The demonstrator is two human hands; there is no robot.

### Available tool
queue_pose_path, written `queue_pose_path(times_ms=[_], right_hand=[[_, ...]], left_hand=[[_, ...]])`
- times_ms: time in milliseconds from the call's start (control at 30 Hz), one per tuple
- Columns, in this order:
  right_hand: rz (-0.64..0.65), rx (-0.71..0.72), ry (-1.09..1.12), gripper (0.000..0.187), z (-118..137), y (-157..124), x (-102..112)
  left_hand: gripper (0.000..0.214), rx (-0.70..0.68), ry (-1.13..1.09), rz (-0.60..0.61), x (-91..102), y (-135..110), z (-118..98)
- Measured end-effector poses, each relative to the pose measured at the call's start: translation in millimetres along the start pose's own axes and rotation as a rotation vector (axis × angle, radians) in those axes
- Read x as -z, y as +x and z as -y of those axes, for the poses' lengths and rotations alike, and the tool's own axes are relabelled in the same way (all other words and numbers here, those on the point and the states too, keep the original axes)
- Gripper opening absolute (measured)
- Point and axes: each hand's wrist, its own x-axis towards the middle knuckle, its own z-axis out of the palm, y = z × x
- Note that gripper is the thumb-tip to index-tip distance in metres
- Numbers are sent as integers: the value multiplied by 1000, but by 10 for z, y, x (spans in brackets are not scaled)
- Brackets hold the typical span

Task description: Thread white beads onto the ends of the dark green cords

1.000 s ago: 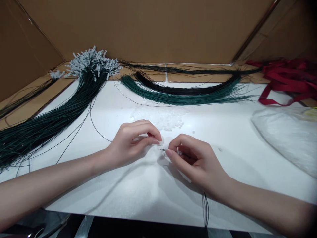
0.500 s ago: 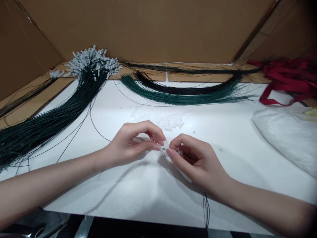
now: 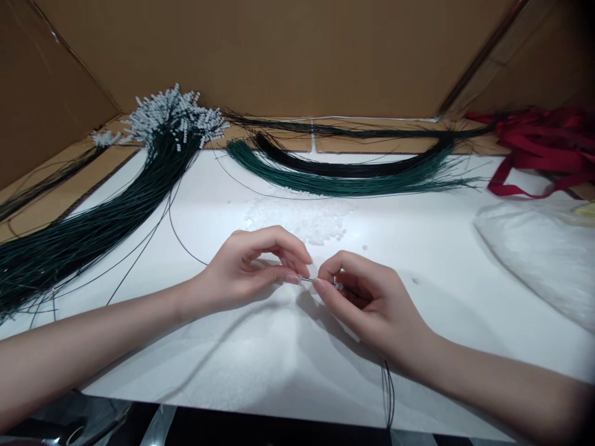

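Note:
In front of me my right hand is closed, thumb and index finger pinching thin dark wires. A short wire tip sticks out to the left of that pinch, and small white beads show just behind the fingertips. The wires' long ends hang below my right wrist over the table's front edge. My left hand is closed, its fingertips meeting the wire tip. Something tiny and pale, apparently a bead, sits between them, mostly hidden. Behind the hands lies a spread of loose white beads on the white tabletop.
A thick bundle of dark green wires with white beaded tips lies at left. Green wires and black wires curve across the back. Red ribbon and a clear plastic bag are at right. Cardboard walls stand behind.
Almost nothing differs. My left fingertips have shifted very slightly toward the wire tip, while my right hand keeps its pinch in the same place.

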Motion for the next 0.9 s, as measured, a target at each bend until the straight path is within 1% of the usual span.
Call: queue_pose_path(times_ms=[167, 900], right_hand=[[-1, 8, -9, 13, 5, -5, 2], [3, -5, -11, 13, 8, -4, 0]], left_hand=[[21, 2, -10, -2, 2, -5, -14], [16, -1, -13, -11, -2, 18, -25]])
